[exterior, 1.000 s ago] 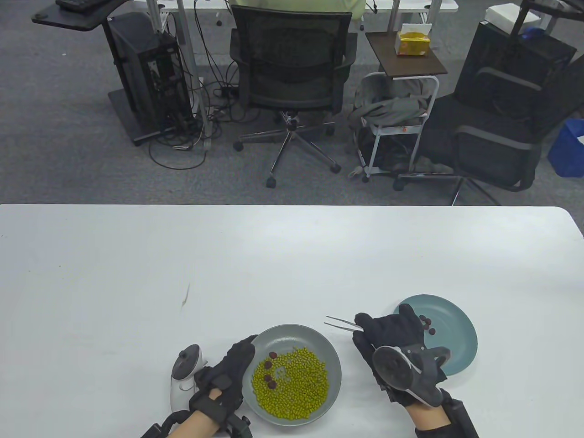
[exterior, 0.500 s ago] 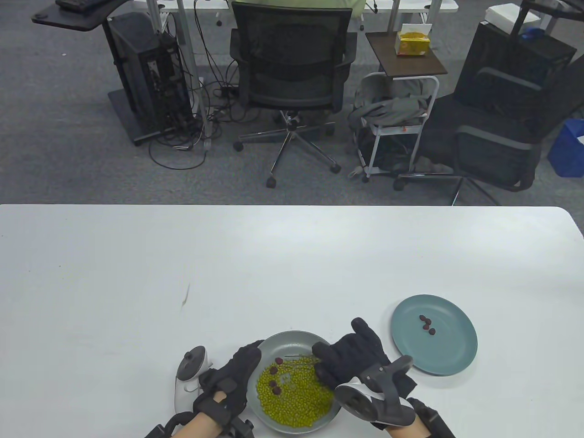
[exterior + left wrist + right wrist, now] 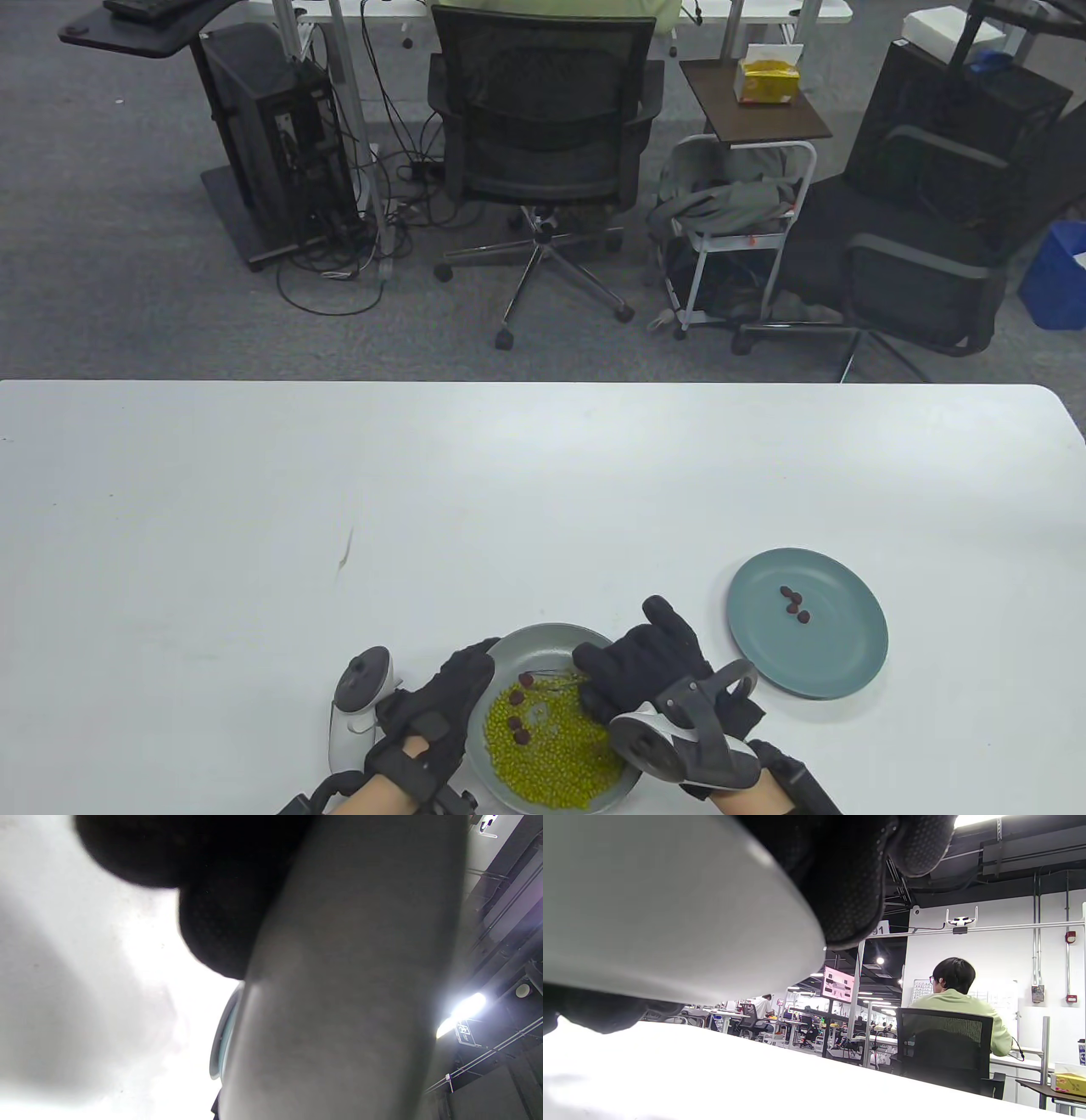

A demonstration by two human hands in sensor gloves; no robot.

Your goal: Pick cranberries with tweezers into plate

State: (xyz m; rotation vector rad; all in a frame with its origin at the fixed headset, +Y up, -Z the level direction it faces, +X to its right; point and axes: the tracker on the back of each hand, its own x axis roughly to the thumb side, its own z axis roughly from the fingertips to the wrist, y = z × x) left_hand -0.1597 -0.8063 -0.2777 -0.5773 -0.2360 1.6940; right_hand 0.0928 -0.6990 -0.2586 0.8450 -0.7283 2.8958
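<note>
A grey plate [image 3: 551, 638] near the table's front edge holds a heap of green beans [image 3: 556, 758] and a few dark red cranberries [image 3: 517, 727]. My right hand [image 3: 649, 671] holds thin metal tweezers [image 3: 551, 677] over this plate, tips pointing left at a cranberry [image 3: 527, 679]; whether they pinch it is not clear. My left hand [image 3: 445, 700] holds the plate's left rim. A teal plate [image 3: 836, 658] to the right holds three cranberries [image 3: 795, 602]. The left wrist view shows my glove [image 3: 220, 899] against the plate's underside [image 3: 339, 984]. The right wrist view shows the plate's side [image 3: 670, 908] and glove [image 3: 857, 878].
The white table [image 3: 543, 492] stretches far behind and to both sides of the plates. A small dark mark [image 3: 345, 550] lies on it to the left. Office chairs [image 3: 543, 127] and a cart stand on the floor beyond the far edge.
My right hand moved left from beside the teal plate to over the grey plate, bringing the tweezers down among the beans. The grey plate and my left hand shifted slightly toward the front.
</note>
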